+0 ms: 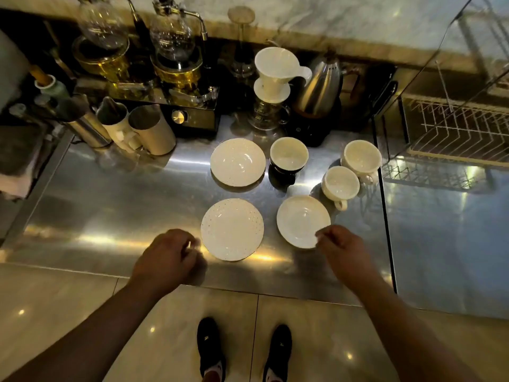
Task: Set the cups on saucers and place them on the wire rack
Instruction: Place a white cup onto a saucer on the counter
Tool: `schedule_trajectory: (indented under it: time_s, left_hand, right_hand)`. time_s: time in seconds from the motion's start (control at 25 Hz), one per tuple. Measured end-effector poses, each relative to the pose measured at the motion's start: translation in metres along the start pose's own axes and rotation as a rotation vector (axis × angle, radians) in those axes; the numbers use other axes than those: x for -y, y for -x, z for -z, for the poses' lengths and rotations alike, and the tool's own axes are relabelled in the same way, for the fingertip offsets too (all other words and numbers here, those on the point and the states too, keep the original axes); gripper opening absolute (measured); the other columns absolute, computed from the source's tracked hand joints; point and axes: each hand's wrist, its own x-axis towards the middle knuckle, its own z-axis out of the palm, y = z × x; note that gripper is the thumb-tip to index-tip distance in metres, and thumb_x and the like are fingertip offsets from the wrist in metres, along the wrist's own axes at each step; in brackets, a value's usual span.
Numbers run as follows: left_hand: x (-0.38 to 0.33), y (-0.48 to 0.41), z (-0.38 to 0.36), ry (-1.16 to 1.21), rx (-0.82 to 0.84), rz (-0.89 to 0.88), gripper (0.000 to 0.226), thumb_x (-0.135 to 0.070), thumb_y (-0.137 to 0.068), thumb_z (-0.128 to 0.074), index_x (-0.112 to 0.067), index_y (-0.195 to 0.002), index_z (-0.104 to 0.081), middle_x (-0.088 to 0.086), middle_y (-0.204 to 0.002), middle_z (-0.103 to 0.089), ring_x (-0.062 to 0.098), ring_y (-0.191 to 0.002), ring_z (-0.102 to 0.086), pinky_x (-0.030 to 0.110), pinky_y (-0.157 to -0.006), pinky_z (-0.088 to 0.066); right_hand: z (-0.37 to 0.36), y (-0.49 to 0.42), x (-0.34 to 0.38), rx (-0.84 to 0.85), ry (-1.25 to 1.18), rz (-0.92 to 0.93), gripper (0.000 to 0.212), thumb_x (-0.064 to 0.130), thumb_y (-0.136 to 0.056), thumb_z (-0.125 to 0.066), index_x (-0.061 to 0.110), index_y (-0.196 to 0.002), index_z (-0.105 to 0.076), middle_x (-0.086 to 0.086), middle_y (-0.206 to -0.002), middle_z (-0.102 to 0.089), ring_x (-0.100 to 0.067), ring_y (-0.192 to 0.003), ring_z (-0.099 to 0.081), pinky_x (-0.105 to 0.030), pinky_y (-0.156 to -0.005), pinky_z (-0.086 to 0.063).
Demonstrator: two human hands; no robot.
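Along the near edge of the steel worktop (pixel 110 202) both hands hover. The left hand (pixel 168 257) is loosely curled and holds nothing. The right hand (pixel 341 249) is curled at the near-right saucer (pixel 300 216) and covers its rim, so whether it pinches or merely touches cannot be told. At the far right the wire rack (pixel 454 133) is cut off and blurred by reflections. Markings on the glass server (pixel 267 117) are too small to read. A gold-speckled saucer (pixel 232 229) and a far saucer (pixel 238 162) lie mid-worktop. Toward the right edge, off the saucers, stand a dark-sided cup (pixel 288 155), a near white cup (pixel 340 184) and a far white cup (pixel 361 158).
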Motion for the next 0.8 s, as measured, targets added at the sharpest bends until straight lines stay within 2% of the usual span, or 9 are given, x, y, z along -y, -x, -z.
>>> schedule_trajectory:
  time_s: [0.08,0.16,0.28,0.4,0.48,0.56,0.64,0.72,0.8]
  left_hand:
    - [0.003,-0.018,0.000,-0.017,-0.022,0.003,0.034,-0.034,-0.094,-0.070,-0.018,-0.123,-0.065,0.007,-0.131,-0.067,0.029,-0.113,-0.061,0.044,-0.092,-0.053]
    - [0.005,-0.038,0.001,-0.072,-0.026,0.020,0.053,-0.037,-0.095,-0.068,-0.012,-0.141,-0.059,0.014,-0.152,-0.055,0.037,-0.135,-0.051,0.051,-0.110,-0.045]
    - [0.006,-0.063,-0.003,-0.135,-0.033,0.032,0.066,-0.050,-0.098,-0.051,-0.016,-0.153,-0.047,0.014,-0.165,-0.037,0.036,-0.150,-0.035,0.056,-0.123,-0.029]
    - [0.008,-0.078,-0.011,-0.165,-0.046,0.065,0.069,-0.059,-0.100,-0.032,-0.024,-0.159,-0.036,0.010,-0.171,-0.024,0.035,-0.157,-0.020,0.061,-0.125,-0.015]
    - [0.007,-0.083,-0.018,-0.195,-0.063,0.064,0.069,-0.060,-0.101,-0.022,-0.027,-0.161,-0.032,0.008,-0.173,-0.020,0.033,-0.159,-0.014,0.063,-0.125,-0.011]
    - [0.007,-0.084,-0.025,-0.225,-0.078,0.065,0.070,-0.062,-0.102,-0.014,-0.030,-0.162,-0.026,0.005,-0.174,-0.016,0.031,-0.160,-0.009,0.061,-0.126,-0.007]
    - [0.009,-0.085,-0.027,-0.240,-0.091,0.074,0.071,-0.064,-0.101,-0.011,-0.031,-0.162,-0.024,0.003,-0.174,-0.014,0.029,-0.160,-0.007,0.059,-0.127,-0.006]
    - [0.008,-0.086,-0.026,-0.237,-0.079,0.088,0.071,-0.064,-0.100,-0.010,-0.032,-0.163,-0.023,0.001,-0.174,-0.013,0.028,-0.160,-0.007,0.058,-0.128,-0.006]
    - [0.008,-0.087,-0.027,-0.236,-0.066,0.104,0.071,-0.064,-0.100,-0.010,-0.034,-0.163,-0.021,0.000,-0.174,-0.012,0.027,-0.160,-0.005,0.057,-0.129,-0.006]
  right_hand:
    - [0.012,-0.019,0.001,-0.145,-0.053,-0.048,0.007,0.030,-0.097,-0.061,0.033,-0.098,-0.067,0.003,-0.091,-0.073,-0.019,-0.084,-0.070,-0.040,-0.072,-0.057]
    - [0.025,-0.044,-0.004,-0.233,-0.137,-0.146,0.011,0.031,-0.097,-0.061,0.026,-0.107,-0.064,-0.005,-0.097,-0.073,-0.027,-0.089,-0.070,-0.055,-0.085,-0.059]
    - [0.024,-0.067,-0.010,-0.272,-0.247,-0.259,0.031,0.034,-0.096,-0.065,0.025,-0.123,-0.055,-0.010,-0.104,-0.071,-0.029,-0.092,-0.071,-0.059,-0.090,-0.058]
    - [0.022,-0.079,-0.015,-0.269,-0.366,-0.345,0.033,0.036,-0.095,-0.067,0.029,-0.123,-0.052,-0.010,-0.103,-0.073,-0.026,-0.087,-0.073,-0.049,-0.079,-0.062]
    - [0.022,-0.084,-0.017,-0.257,-0.403,-0.351,0.024,0.036,-0.097,-0.065,0.028,-0.118,-0.056,-0.004,-0.090,-0.076,-0.018,-0.074,-0.075,-0.039,-0.069,-0.060]
    - [0.022,-0.089,-0.019,-0.248,-0.422,-0.345,0.017,0.036,-0.099,-0.063,0.027,-0.113,-0.060,0.003,-0.075,-0.078,-0.013,-0.065,-0.075,-0.037,-0.067,-0.060]
    - [0.022,-0.093,-0.020,-0.225,-0.419,-0.336,0.010,0.038,-0.100,-0.061,0.029,-0.104,-0.064,0.009,-0.073,-0.077,-0.015,-0.070,-0.076,-0.037,-0.070,-0.061]
    - [0.021,-0.094,-0.022,-0.190,-0.411,-0.331,0.011,0.040,-0.101,-0.060,0.033,-0.096,-0.067,0.008,-0.078,-0.078,-0.019,-0.078,-0.076,-0.038,-0.073,-0.062]
    - [0.019,-0.095,-0.025,-0.164,-0.421,-0.329,0.013,0.040,-0.101,-0.058,0.032,-0.099,-0.068,0.005,-0.085,-0.079,-0.021,-0.085,-0.076,-0.041,-0.077,-0.062]
